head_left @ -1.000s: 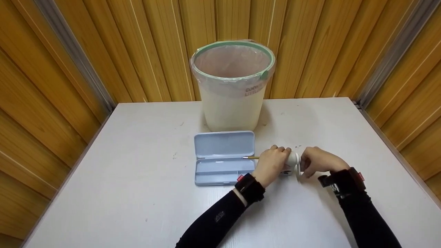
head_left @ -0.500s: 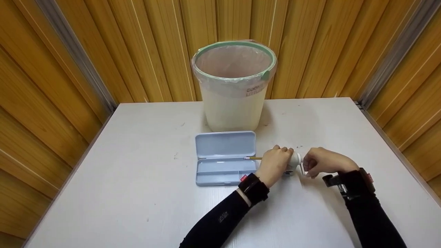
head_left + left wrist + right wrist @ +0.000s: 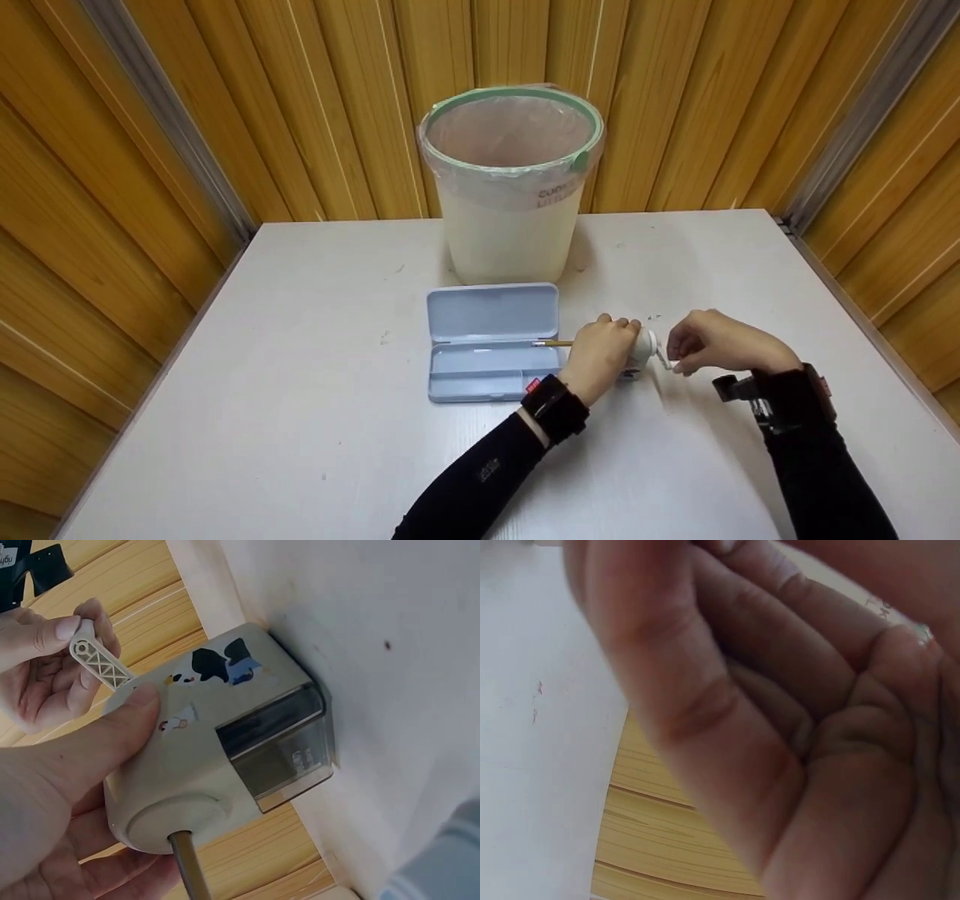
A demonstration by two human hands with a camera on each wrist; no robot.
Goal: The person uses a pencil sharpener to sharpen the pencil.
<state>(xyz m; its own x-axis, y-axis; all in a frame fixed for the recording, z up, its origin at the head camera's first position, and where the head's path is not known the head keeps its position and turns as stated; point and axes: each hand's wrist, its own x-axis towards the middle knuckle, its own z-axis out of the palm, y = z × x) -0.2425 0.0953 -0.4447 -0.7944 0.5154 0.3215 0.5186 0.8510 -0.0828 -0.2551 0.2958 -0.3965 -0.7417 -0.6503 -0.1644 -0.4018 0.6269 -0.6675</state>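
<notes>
A cream hand-crank pencil sharpener with printed cartoon figures rests on the table, partly covered in the head view. My left hand grips its body, thumb along one side and fingers round the other. From the sharpener's front hole sticks a yellowish pencil, whose other end lies inside the sharpener. The crank handle comes out at the opposite end. My right hand pinches the crank's end between thumb and fingers. Low on the body sits a see-through shavings drawer. The right wrist view shows mostly curled fingers.
An open light-blue pencil case with compartments lies left of my left hand, below the pencil's free end. Behind it stands a cream bin with a green rim and a plastic liner. Wood-patterned walls enclose the white table.
The crank has turned, its end swinging up and outward from the sharpener with my right hand, which has shifted right. My left hand keeps its grip on the sharpener, nearly still.
</notes>
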